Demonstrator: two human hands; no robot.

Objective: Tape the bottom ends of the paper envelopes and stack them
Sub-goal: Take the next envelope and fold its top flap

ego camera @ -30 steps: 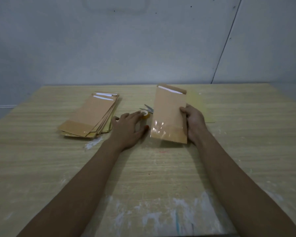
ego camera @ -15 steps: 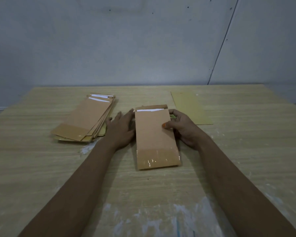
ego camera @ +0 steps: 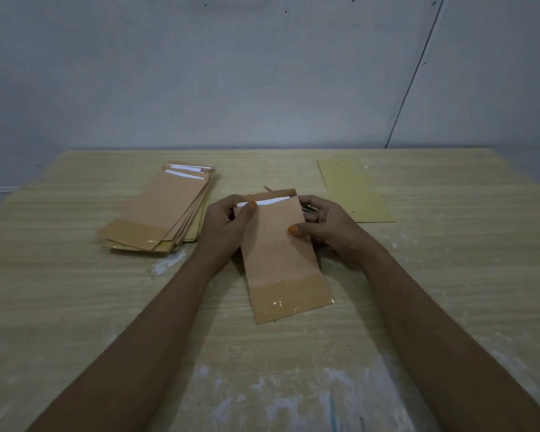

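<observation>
A brown paper envelope lies lengthwise at the table's middle, its taped glossy bottom end toward me and its flap with a white strip at the far end. My left hand grips its upper left edge, thumb on the white strip. My right hand pinches the upper right edge, thumb on top. A stack of brown envelopes with taped ends lies to the left, apart from my hands.
A yellow-green sheet lies flat at the back right. Scissor tips and part of a tape roll peek out behind the held envelope. White paint smears mark the wooden table near its front edge.
My right hand brought the envelope down from upright and laid it toward me. My left hand left the tape roll and took the envelope's upper left edge.
</observation>
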